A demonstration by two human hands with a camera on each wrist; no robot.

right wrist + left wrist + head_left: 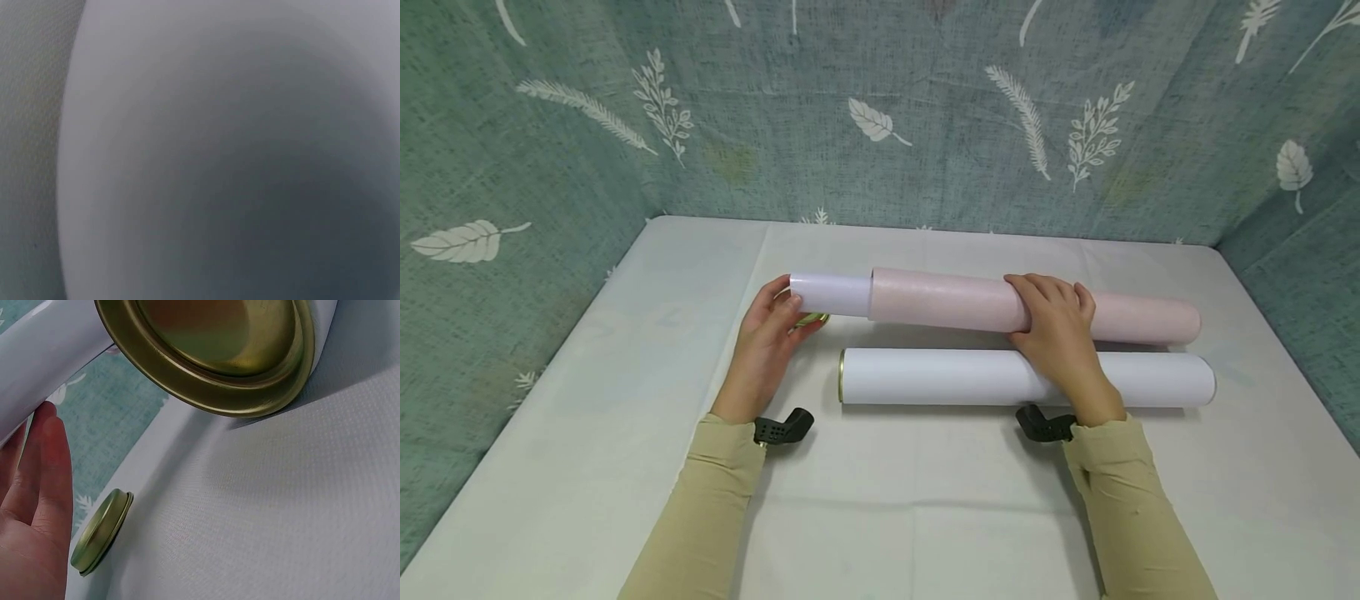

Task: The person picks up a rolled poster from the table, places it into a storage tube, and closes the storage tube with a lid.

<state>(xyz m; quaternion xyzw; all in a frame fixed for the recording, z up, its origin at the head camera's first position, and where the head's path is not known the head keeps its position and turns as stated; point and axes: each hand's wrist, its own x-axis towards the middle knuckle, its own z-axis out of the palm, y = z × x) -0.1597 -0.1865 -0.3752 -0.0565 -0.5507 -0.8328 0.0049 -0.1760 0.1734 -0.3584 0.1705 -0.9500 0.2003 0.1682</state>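
Note:
A glossy white paper roll (831,295) sticks out of the left end of a pink tube (946,300). My left hand (762,350) holds the roll's free end between thumb and fingers. Over the pink tube's middle curls my right hand (1060,337), gripping it from above. Nearer me lies a white tube (925,377) with a gold-rimmed end (219,400), below my right wrist. A round gold lid (103,532) rests on the table by my left fingers, partly hidden in the head view. The right wrist view is filled by a blurred white surface (187,156).
A white cloth (880,533) covers the table. Green leaf-patterned fabric (925,167) hangs along its back and both sides. Each wrist carries a black camera mount, the left one (784,427) just short of the white tube's left end.

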